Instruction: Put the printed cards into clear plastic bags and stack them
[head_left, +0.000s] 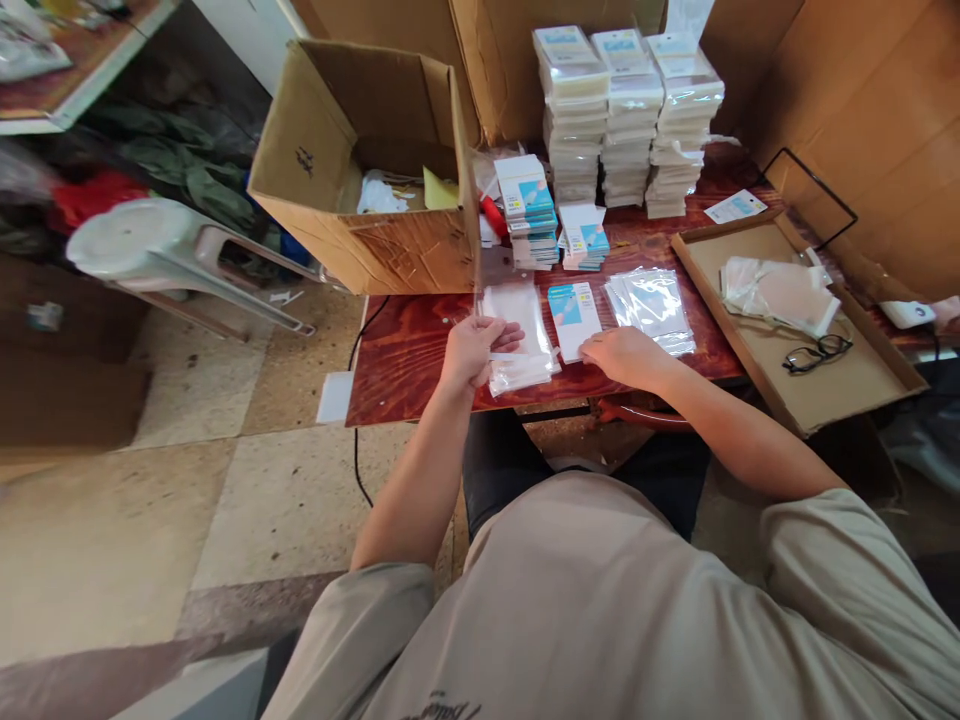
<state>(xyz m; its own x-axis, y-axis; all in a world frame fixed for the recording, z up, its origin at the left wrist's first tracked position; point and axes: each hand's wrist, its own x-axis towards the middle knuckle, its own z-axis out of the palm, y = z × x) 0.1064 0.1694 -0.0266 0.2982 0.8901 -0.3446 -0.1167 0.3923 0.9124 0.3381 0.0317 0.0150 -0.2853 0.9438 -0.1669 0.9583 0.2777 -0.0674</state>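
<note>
My left hand (478, 350) is at the near end of a pile of clear plastic bags (529, 315), its fingers curled and closed at the edge of a bag. A pale strip of that bag sticks out beside the fingers. To the right lies a small stack of blue-and-white printed cards (574, 312). The fingertips of my right hand (626, 357) are pinched together at the near right corner of the top card. Just beyond my right hand is a spread pile of glossy bags (652, 305) with cards visible inside.
Card stacks (529, 215) and tall piles of packed bags (574, 120) stand at the back. An open cardboard box (405, 250) is on the left. A shallow cardboard tray (847, 390) at right holds eyeglasses (817, 353) and plastic bags. A stool (139, 240) stands on the floor.
</note>
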